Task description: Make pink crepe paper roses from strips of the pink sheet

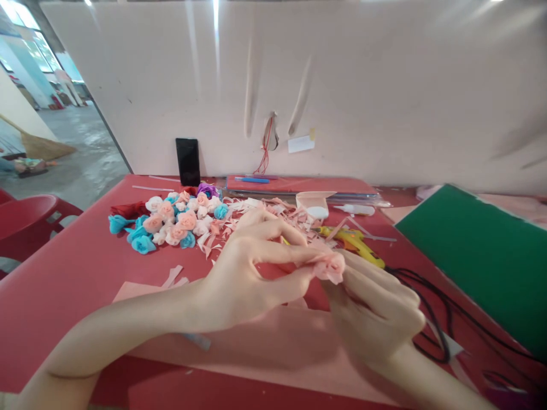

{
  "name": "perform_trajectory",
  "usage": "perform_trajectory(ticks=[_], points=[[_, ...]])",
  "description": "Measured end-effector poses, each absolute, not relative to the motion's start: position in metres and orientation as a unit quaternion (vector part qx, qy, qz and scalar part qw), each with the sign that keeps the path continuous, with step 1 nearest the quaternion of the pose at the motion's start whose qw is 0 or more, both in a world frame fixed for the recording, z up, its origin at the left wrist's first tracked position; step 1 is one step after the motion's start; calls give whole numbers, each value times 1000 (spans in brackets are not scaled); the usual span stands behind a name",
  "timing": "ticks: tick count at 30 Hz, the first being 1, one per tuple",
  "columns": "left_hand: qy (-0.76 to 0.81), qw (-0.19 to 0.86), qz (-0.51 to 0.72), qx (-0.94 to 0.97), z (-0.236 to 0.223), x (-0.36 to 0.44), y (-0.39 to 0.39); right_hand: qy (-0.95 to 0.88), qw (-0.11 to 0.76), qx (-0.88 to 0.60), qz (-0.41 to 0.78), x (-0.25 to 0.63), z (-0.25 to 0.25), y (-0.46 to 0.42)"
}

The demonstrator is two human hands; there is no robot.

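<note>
A small pink paper flower (330, 267) is held up over the table between both hands. My left hand (256, 267) pinches its left edge between thumb and forefinger. My right hand (376, 307) grips it from the right and below, its fingers curled; the flower's base is hidden behind them. Beneath the hands lies a large sheet of pink paper (273, 353). Just behind the right hand rests a yellow hot glue gun (356, 246), partly covered by the fingers. Pink paper scraps (294, 216) are scattered beyond the left hand.
Finished paper flowers (177, 232) in pink, white and blue form a pile at the left. A phone (188, 162) leans on the pale partition. The right side holds a green board (482, 262), black cords (447, 307) and a small white bottle (358, 210). Blue pen (252, 180) at the back.
</note>
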State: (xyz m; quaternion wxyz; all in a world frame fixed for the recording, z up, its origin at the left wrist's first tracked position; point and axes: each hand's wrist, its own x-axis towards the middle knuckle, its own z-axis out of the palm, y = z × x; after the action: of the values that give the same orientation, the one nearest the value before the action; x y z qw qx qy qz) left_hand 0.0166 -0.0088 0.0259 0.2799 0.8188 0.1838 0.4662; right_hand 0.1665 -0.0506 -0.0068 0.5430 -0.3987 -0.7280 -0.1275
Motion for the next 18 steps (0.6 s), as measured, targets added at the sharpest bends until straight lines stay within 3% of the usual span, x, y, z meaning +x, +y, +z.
perform_trajectory(ticks=[11, 18], points=[[181, 292, 496, 797, 23, 19, -8, -746, 527, -399, -82, 166, 1, -52], [194, 400, 472, 761, 23, 18, -5, -744, 516, -416, -82, 166, 0, -56]])
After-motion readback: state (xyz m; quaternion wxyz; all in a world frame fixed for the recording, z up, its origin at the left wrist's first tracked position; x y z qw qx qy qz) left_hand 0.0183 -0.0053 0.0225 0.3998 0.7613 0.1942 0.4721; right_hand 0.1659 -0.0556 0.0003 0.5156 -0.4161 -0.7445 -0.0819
